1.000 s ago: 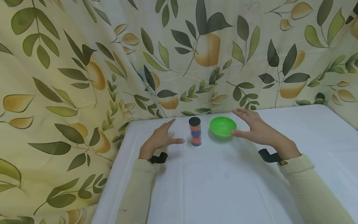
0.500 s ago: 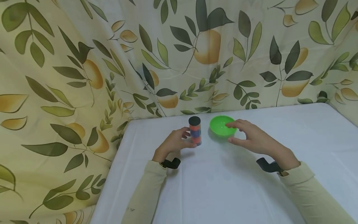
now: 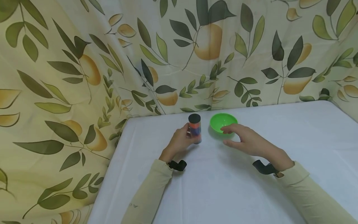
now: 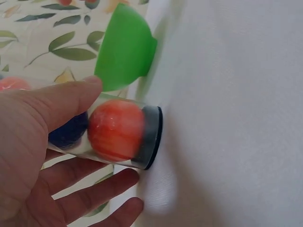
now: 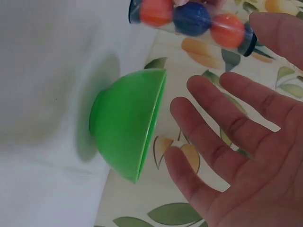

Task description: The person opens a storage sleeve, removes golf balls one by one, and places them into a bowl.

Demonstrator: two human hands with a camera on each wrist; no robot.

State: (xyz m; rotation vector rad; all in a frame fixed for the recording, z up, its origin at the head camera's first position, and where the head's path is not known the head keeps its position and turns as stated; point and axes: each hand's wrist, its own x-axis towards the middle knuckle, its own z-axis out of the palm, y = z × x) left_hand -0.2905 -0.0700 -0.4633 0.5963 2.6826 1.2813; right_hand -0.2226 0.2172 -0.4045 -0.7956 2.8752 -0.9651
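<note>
A clear tube of balls (image 3: pixel 196 128) with a black cap stands upright on the white table. Inside it are two orange-red balls with a dark blue ball (image 5: pixel 191 19) between them. My left hand (image 3: pixel 179 140) holds the tube from its left side, its thumb (image 4: pixel 71 97) across the front and the fingers behind. Just right of the tube sits a bright green bowl (image 3: pixel 216 120). My right hand (image 3: pixel 250 141) hovers at the bowl's near right rim, fingers spread and relaxed, holding nothing. In the right wrist view, the green bowl (image 5: pixel 124 120) lies beyond the fingertips.
A white cloth (image 3: pixel 218 186) covers the table. Behind it and to the left hangs a curtain (image 3: pixel 117 62) printed with leaves and fruit. The table's back edge runs close behind the tube and bowl.
My left hand has moved right and taken hold of the tube. The right hand has come slightly left and down over the bowl's near rim. Tube and bowl remain in place.
</note>
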